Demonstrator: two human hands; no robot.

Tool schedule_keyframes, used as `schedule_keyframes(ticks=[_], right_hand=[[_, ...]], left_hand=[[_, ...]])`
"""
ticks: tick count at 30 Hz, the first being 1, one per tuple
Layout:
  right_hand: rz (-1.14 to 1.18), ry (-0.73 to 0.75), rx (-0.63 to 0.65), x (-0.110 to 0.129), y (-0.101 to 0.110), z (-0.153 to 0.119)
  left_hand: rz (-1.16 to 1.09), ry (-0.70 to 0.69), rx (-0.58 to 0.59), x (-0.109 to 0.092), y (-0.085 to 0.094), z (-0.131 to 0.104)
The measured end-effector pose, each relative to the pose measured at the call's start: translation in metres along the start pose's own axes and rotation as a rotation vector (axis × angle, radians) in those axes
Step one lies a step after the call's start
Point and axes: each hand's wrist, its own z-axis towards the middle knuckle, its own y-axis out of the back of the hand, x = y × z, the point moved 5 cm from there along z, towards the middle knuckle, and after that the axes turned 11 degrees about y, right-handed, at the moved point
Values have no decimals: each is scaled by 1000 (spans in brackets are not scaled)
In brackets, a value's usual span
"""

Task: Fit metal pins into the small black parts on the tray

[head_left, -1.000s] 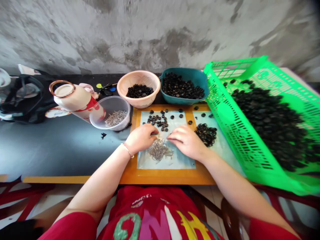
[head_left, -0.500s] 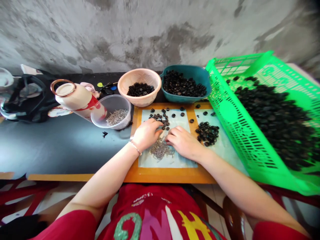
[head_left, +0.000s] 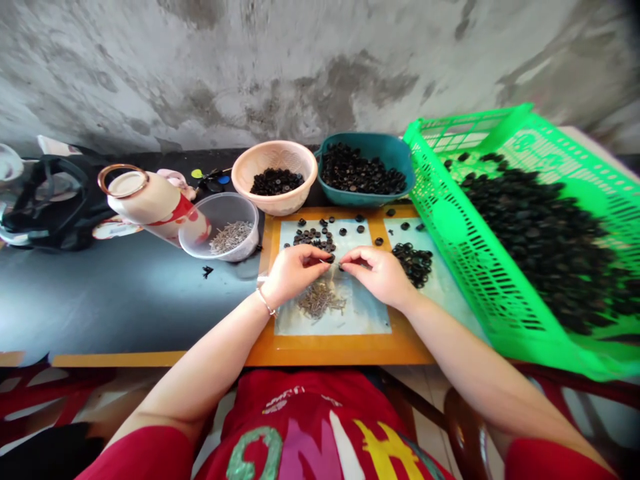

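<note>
Both hands lifting off the pin pile [head_left: 320,301] since a second ago, fingertips now meeting above it. Left hand [head_left: 293,272] and right hand [head_left: 380,273] each pinching something small, probably a pin and a black ring [head_left: 341,267]; too tiny to confirm.

Red shirt [head_left: 320,427] at bottom edge of view: large multicoloured letters, cut off by frame, roughly "ONH" — green O-shape, pink N, white stroke, yellow H. Small white print above them, too blurred to read. No legible text on bowls, basket or bottle.
</note>
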Motion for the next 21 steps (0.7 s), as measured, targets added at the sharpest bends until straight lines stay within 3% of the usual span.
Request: schedule_keyframes(ticks=[6, 17, 21], right_hand=[[132, -88, 3, 0, 3, -1], [16, -11, 65, 8, 1, -1], [3, -55, -13, 4, 1, -3]], left_hand=[[-224, 89, 104, 1, -7, -4], [-254, 124, 76, 6, -4, -4], [-313, 173, 187, 4, -8, -6]])
